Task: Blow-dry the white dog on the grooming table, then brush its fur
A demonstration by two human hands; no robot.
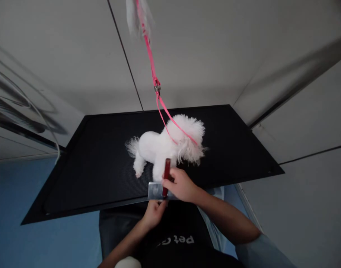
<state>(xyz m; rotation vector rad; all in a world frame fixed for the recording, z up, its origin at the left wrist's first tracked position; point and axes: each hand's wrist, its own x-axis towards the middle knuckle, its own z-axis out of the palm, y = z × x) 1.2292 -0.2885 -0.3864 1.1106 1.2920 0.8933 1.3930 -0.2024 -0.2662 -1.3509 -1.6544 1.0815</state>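
A small white dog (153, 145) stands side-on on the black grooming table (98, 160), its fluffy head to the right and its tail to the left. A pink loop leash (151, 61) comes down from above around its neck. In my right hand (184, 185) is a slicker brush (166, 175), with its red handle pointing up and its wide grey head low by the dog's near front leg. My left hand (155, 214) is closed just under the brush head, at the table's near edge. What its fingers pinch is hidden behind the brush head.
Grey wall panels (204, 56) rise behind the table. At the left are a ribbed hose (14, 111) and a white cable (44, 119). A dark bar (293, 87) slants up at the right. My black apron (184, 223) touches the near side; the floor (47, 208) is blue.
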